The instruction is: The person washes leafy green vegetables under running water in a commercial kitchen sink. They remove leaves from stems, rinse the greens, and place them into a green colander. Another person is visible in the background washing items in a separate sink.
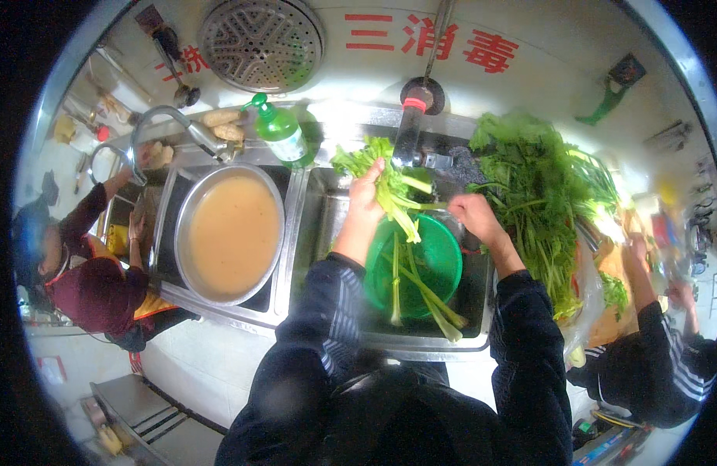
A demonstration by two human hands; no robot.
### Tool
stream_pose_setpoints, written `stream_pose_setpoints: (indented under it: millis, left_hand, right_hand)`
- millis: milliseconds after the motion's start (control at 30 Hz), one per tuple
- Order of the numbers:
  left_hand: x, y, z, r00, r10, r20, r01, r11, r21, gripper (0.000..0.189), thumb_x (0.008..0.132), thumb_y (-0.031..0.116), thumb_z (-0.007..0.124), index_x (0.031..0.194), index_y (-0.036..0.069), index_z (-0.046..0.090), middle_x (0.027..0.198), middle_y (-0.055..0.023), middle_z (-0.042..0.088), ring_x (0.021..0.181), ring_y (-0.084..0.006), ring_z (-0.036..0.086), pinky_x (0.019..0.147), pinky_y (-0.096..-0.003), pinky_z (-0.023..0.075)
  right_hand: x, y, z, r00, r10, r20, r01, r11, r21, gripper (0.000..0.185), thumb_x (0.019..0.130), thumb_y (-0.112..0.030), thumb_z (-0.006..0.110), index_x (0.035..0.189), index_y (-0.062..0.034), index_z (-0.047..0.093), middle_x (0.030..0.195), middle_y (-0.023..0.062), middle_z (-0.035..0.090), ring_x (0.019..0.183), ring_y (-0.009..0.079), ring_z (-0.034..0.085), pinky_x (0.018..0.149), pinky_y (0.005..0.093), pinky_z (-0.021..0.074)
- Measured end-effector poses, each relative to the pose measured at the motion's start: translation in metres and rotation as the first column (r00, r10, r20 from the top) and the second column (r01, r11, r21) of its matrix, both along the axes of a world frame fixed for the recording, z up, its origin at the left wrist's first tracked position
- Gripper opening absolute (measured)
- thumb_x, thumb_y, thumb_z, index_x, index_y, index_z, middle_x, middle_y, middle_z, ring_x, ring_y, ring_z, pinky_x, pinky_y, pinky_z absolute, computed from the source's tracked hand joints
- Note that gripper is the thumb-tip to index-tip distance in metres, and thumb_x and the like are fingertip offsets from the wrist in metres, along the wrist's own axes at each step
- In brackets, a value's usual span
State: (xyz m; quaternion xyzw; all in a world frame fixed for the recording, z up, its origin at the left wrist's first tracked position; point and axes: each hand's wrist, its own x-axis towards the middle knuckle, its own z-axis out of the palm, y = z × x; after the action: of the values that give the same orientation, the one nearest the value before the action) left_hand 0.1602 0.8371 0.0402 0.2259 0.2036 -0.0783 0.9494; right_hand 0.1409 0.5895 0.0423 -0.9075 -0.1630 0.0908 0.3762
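My left hand [365,192] grips a small bunch of leafy celery [396,204] above the right-hand sink basin [320,201]. My right hand [478,215] is closed at the end of one thin celery stalk [431,206] that sticks out from the bunch. Below both hands, a green plastic basket [446,256] sits in the basin. Several loose celery stalks [419,282] lie in it, some reaching over its near rim. Close to my right hand, a large heap of leafy celery [527,215] covers the counter.
A black-wrapped tap [414,128] rises behind the basket. Left of my basin stands a metal bowl [181,233] of cloudy liquid, with a green pump bottle [281,131] behind it. One person [96,291] works at the far left, another [650,367] at a wooden board [612,326] on the right.
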Motion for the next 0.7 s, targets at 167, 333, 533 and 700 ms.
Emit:
stream_pose_setpoints:
  millis: [167,333,533,700]
  left_hand:
    - [-0.012,0.0,0.01,0.999,-0.023,0.046,0.014,0.984,0.18,0.025,0.084,0.014,0.065,0.102,-0.001,0.058,0.088,-0.0103,0.063,0.075,-0.0237,0.063,0.065,-0.0394,0.0544]
    - [-0.021,0.005,0.012,0.996,-0.053,0.068,0.041,0.985,0.165,0.025,0.082,0.009,0.065,0.103,-0.001,0.056,0.086,-0.0092,0.061,0.072,-0.0211,0.06,0.065,-0.036,0.053]
    - [-0.03,0.009,0.009,0.965,0.03,0.262,-0.066,0.989,0.132,0.048,0.073,-0.011,0.049,0.12,0.002,0.048,0.115,-0.0113,0.058,0.094,-0.0238,0.057,0.08,-0.0363,0.0503]
    - [-0.039,0.002,0.026,0.963,0.124,0.24,-0.137,0.99,0.039,0.043,0.075,-0.014,0.046,0.116,-0.003,0.048,0.105,-0.0147,0.061,0.083,-0.0297,0.062,0.071,-0.0436,0.056]
  right_hand:
    - [-0.001,0.059,0.044,0.922,-0.151,0.356,0.006,0.926,0.378,0.019,0.083,-0.015,0.062,0.098,-0.0027,0.063,0.094,0.0122,0.065,0.084,0.0168,0.061,0.076,0.0311,0.0482]
    - [0.01,0.083,0.046,0.95,-0.016,-0.311,0.16,0.882,0.443,0.025,0.089,-0.023,0.057,0.1,-0.0008,0.06,0.074,0.0052,0.061,0.066,0.0119,0.056,0.063,0.0242,0.0453]
    - [0.014,0.094,0.052,0.892,0.038,-0.45,0.222,0.831,0.51,0.023,0.092,-0.026,0.053,0.091,-0.0038,0.059,0.069,0.0025,0.059,0.055,0.0091,0.051,0.05,0.0223,0.0413]
    - [0.004,0.104,0.051,0.858,0.122,-0.499,0.151,0.869,0.472,0.019,0.087,-0.018,0.058,0.095,-0.0009,0.061,0.074,0.0013,0.059,0.061,0.009,0.054,0.056,0.0229,0.0443]
